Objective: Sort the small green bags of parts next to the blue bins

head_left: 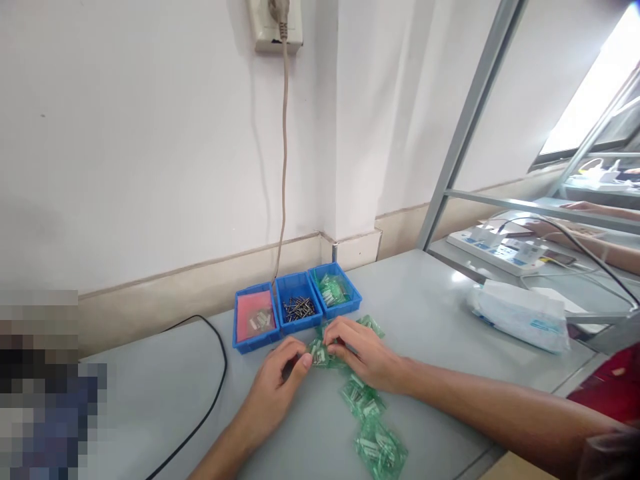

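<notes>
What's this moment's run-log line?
left hand: at green plastic bag | right hand: pinching it | beyond: dark metal screws in blue plastic bin

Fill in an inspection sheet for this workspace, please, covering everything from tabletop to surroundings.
Surface: grey table, glossy.
Job's things: green plastic bag of small parts between the hands; filled green bags nearby; blue bin of screws between two other blue bins.
Clutter: white packet with blue print at right.
Hands: right hand appears to pinch the bag; left hand is beside it, grip unclear.
Cables: black cable loose on the table; beige cord plugged into wall socket.
Surroundings: metal frame, another person's arm beyond; far left pixelated.
</notes>
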A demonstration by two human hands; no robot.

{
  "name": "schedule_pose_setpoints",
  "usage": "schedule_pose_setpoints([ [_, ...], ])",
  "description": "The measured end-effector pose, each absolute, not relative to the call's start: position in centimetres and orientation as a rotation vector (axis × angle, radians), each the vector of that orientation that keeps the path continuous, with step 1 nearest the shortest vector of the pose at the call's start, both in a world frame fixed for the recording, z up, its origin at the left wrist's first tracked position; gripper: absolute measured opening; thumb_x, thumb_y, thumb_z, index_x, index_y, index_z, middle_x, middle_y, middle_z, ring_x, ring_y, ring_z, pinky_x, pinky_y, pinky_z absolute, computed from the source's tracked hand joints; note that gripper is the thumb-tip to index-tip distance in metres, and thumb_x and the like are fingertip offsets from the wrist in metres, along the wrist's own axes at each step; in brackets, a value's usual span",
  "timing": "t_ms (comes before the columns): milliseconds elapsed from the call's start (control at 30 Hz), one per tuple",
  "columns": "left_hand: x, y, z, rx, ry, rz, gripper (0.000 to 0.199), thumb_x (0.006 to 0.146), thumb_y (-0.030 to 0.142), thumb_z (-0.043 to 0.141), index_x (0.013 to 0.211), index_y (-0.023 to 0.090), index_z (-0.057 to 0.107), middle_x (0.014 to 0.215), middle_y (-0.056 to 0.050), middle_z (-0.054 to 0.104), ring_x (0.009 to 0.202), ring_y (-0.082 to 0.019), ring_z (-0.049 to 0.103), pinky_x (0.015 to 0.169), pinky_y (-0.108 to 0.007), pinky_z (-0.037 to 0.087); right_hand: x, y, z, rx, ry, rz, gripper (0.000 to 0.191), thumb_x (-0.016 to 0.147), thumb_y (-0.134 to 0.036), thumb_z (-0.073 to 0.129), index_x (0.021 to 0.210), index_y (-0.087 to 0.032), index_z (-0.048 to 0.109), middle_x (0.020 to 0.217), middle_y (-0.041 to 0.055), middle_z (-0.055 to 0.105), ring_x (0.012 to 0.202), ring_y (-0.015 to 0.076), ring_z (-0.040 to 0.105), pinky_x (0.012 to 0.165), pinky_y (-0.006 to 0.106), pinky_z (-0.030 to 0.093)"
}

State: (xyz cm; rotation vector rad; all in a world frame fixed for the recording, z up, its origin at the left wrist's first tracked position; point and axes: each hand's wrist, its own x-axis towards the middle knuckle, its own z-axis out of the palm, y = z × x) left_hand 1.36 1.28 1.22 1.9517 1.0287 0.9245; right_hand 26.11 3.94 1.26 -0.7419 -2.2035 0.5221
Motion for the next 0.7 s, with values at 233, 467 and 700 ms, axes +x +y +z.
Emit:
schedule_pose_setpoints([
  [233,1.00,1.26,0.99,1.948,1.036,0.939,0.048,0.113,0.053,0.042,0.090,0.018,0.065,0.093,-0.006,0.064,0.089,-0.022,0.059,0.081,-0.031,0.047,25.81,3.55,1.36,-0.820,-2.228,0.529,0.023,0.116,-0.037,0.045,0.107,-0.021,0.058,0.098,0.0040,0.064,0.088,0.0178,0.059,0.080,0.029,0.049],
  [467,0.87,1.07,0.89,1.925,1.054,0.939,0.046,0.114,0.052,0.044,0.087,0.019,0.063,0.090,-0.004,0.061,0.083,-0.020,0.056,0.075,-0.028,0.045,25.75,3.55,1.32,-0.840,-2.234,0.576,0.021,0.115,-0.036,0.046,0.107,-0.021,0.058,0.098,0.0032,0.065,0.087,0.0171,0.059,0.082,0.029,0.048],
  [700,0.72,0.64,0.68,1.954,1.022,0.909,0.042,0.115,0.047,0.040,0.096,0.020,0.066,0.094,-0.005,0.064,0.091,-0.022,0.061,0.084,-0.031,0.047,25.63,3.61,1.41,-0.865,-2.216,0.612,0.020,0.115,-0.037,0.045,0.108,-0.022,0.056,0.095,0.0013,0.064,0.084,0.0162,0.058,0.080,0.027,0.046],
])
